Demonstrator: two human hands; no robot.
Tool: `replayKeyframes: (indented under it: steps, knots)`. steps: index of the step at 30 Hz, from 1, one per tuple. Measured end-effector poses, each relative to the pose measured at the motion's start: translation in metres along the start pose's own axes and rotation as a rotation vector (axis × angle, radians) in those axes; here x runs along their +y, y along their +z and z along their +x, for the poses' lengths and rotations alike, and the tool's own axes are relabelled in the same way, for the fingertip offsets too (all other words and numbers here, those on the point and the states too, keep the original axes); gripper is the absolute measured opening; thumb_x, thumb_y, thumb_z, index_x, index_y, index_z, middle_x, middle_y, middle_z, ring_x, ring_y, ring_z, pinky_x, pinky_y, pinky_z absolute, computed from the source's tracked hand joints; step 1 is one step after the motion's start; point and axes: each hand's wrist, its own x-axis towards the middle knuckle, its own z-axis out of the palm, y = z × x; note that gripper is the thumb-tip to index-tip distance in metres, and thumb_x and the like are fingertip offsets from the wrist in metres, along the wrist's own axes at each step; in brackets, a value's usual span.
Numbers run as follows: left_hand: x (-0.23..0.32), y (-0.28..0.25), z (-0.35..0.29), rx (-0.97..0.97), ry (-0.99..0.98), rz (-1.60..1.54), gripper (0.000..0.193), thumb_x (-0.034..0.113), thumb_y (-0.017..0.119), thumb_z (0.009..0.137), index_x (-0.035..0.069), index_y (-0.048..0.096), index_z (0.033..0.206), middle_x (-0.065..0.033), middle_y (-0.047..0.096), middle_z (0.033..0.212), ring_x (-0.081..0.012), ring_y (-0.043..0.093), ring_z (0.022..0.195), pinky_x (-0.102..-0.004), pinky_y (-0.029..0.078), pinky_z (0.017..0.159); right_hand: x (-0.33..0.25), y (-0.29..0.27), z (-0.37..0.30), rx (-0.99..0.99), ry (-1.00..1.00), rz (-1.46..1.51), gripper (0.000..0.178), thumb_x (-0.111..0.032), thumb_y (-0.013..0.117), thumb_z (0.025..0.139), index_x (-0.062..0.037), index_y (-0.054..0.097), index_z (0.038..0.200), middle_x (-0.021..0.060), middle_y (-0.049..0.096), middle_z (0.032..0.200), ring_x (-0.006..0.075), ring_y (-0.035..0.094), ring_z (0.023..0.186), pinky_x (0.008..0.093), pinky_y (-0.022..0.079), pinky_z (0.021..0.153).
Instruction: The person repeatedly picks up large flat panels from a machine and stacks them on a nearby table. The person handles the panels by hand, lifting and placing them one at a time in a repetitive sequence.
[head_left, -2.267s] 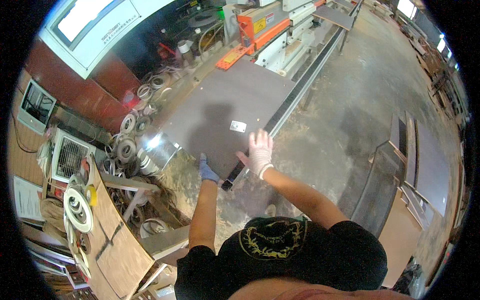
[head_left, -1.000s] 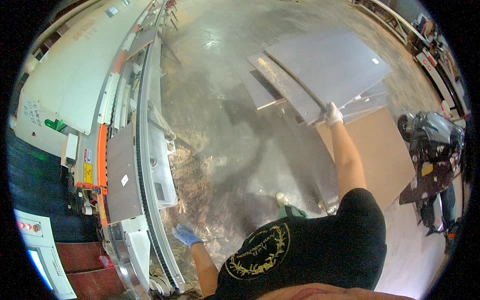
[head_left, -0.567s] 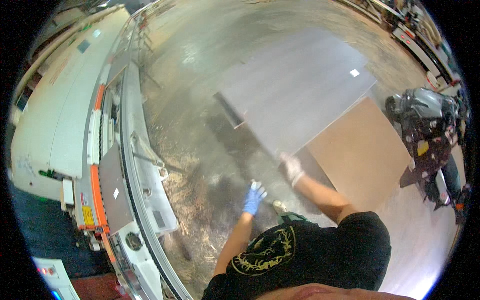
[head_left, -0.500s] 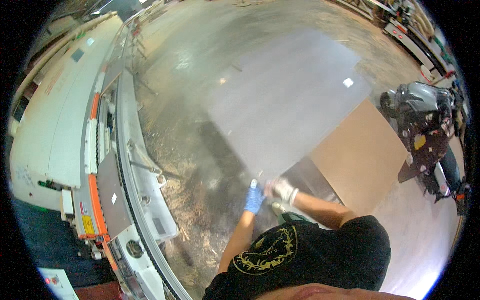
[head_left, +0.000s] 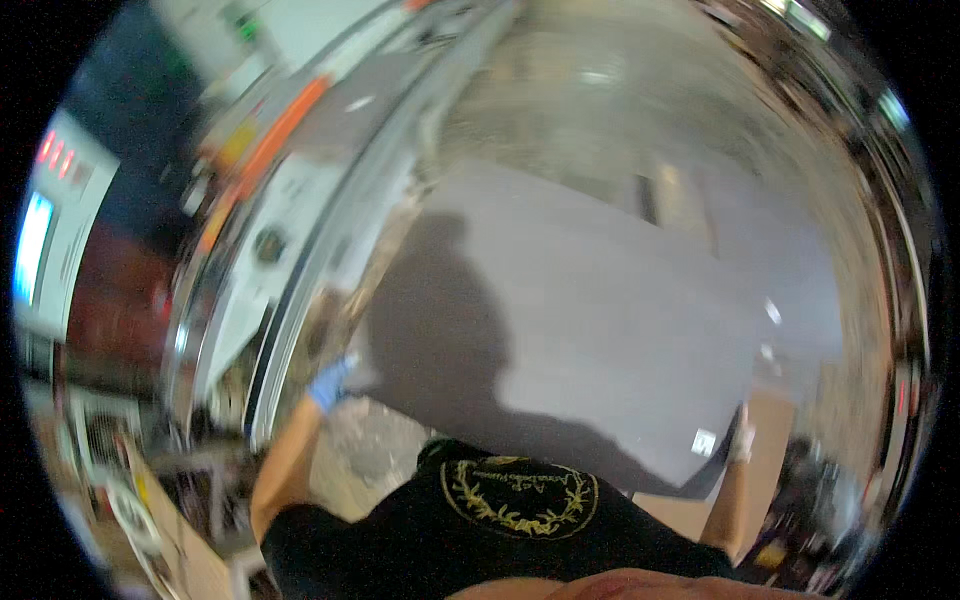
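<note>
A large grey panel (head_left: pixel 600 340) spreads in front of me, with my shadow across its left part. It bears a small white label (head_left: pixel 703 442) near its right corner. My left hand (head_left: pixel 330 384), in a blue glove, is closed on the panel's near left corner. On the right, my right hand (head_left: pixel 742 441), in a white glove, grips the panel's right edge. Its fingers are partly hidden and blurred.
A long machine with an orange strip (head_left: pixel 285 125) and a metal rail runs along the left. Farther left stands a control cabinet (head_left: pixel 90 175) with a lit screen. Another grey panel (head_left: pixel 790 240) lies beyond mine. A brown board (head_left: pixel 772 440) is beside my right hand.
My hands, close together before, are now wide apart on the panel's two sides. The panel is closer to me, raised and turned. My view has swung left along the machine.
</note>
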Motion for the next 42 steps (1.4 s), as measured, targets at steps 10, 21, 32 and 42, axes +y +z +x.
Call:
replayKeyframes:
  steps: [10,21,32,42]
  knots:
    - [-0.079,-0.252,-0.101,0.329,0.254,-0.446,0.047,0.033,0.065,0.071,0.007,0.053,0.108,-0.0087,0.057,0.101,-0.0221,0.056,0.091,-0.0380,0.049,0.071,-0.069,0.237,-0.106,-0.376,0.127,0.580,0.058,-0.049,0.042,0.085,-0.0019,0.048,0.117,0.0066,0.053,0.113,0.0201,0.049,0.102,0.0324,0.038,0.090]
    - [-0.167,-0.332,-0.061,0.386,0.428,-1.086,0.052,0.023,0.064,0.072,0.009,0.044,0.118,-0.0097,0.054,0.111,-0.0281,0.051,0.099,-0.0451,0.042,0.086,-0.111,0.360,-0.361,-0.787,0.367,0.600,0.041,-0.029,0.060,0.074,-0.0019,0.052,0.103,0.0085,0.056,0.095,0.0246,0.053,0.087,0.0386,0.042,0.082]
    - [-0.139,-0.396,-0.014,0.507,0.494,-1.099,0.051,0.041,0.051,0.082,0.005,0.046,0.118,-0.0111,0.053,0.114,-0.0293,0.050,0.102,-0.0427,0.039,0.090,-0.062,0.436,-0.399,-0.767,0.468,0.574,0.046,-0.014,0.065,0.074,-0.0054,0.043,0.113,0.0024,0.055,0.093,0.0171,0.053,0.081,0.0333,0.044,0.076]
    - [-0.042,-0.372,0.003,0.357,0.297,-0.871,0.058,0.046,0.026,0.086,0.007,0.039,0.127,-0.0111,0.039,0.130,-0.0323,0.035,0.119,-0.0470,0.023,0.101,-0.137,0.465,-0.377,-0.845,0.332,0.579,0.012,-0.017,0.056,0.080,-0.0084,0.052,0.073,0.0044,0.048,0.063,0.0170,0.044,0.054,0.0326,0.036,0.046]
